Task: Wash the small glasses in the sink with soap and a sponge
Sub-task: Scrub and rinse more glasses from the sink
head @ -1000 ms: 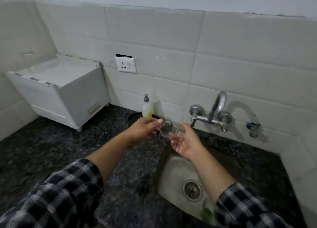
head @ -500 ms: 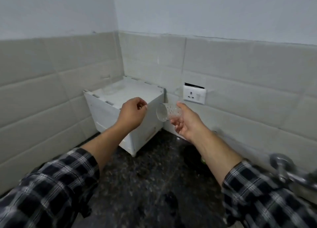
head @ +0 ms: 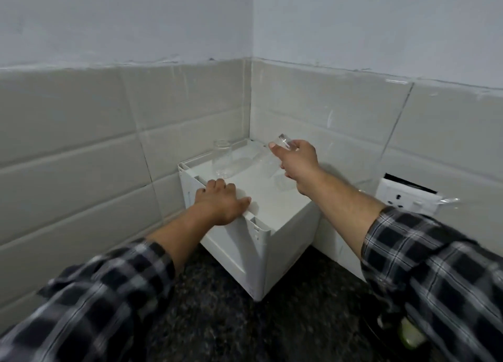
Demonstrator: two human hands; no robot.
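Observation:
My right hand (head: 298,163) grips a small clear glass (head: 269,157), tilted with its base up, just above the top of a white box (head: 269,206) in the tiled corner. Another clear glass (head: 221,159) stands upside down on the box's far left part. Under my right hand a third small glass (head: 283,183) seems to rest on the top, blurred. My left hand (head: 220,202) lies flat on the box's near left edge, fingers curled over the rim, holding nothing. The sink, soap and sponge are out of view.
The white box stands on a dark speckled counter (head: 245,321). A wall socket (head: 405,197) sits on the tiles to the right. A green-yellow object (head: 408,334) shows at the bottom right edge. Grey tiled walls close the corner on two sides.
My view swung left from the sink to the corner box. My right hand carried the glass over the box and tipped it base up. My left hand came down onto the box's edge.

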